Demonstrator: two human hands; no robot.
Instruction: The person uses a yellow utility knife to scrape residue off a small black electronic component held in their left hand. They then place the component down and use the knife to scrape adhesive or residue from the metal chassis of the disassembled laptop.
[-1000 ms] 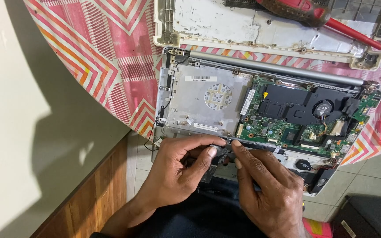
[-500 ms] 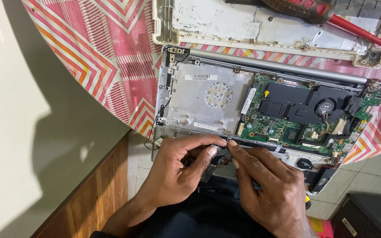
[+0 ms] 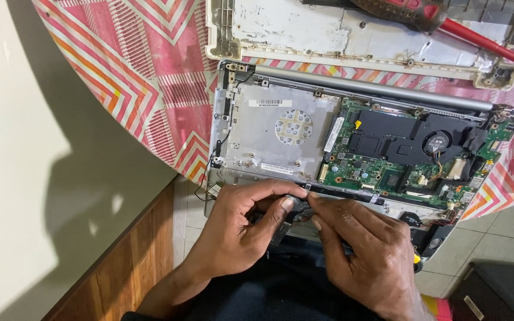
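Little has shifted since a moment ago: both hands stay at the near edge of the opened laptop (image 3: 358, 148). Its bottom cover (image 3: 352, 32) is already off and lies beyond on the surface (image 3: 126, 77); the circuit board (image 3: 400, 160) remains seated in the shell. My left hand (image 3: 239, 232) and right hand (image 3: 367, 255) pinch a small dark part (image 3: 298, 208) between their fingertips.

A: What sits between the fingertips of the left hand (image 3: 242, 229) and the right hand (image 3: 367, 252)?

B: Something small and dark; the fingers cover most of it, so its kind is unclear.

A: And the opened laptop (image 3: 352, 148)?

B: Its near edge is hidden under both hands. The white cover (image 3: 328, 30) and red-handled tool (image 3: 447, 21) at the far side are cut off by the top edge.
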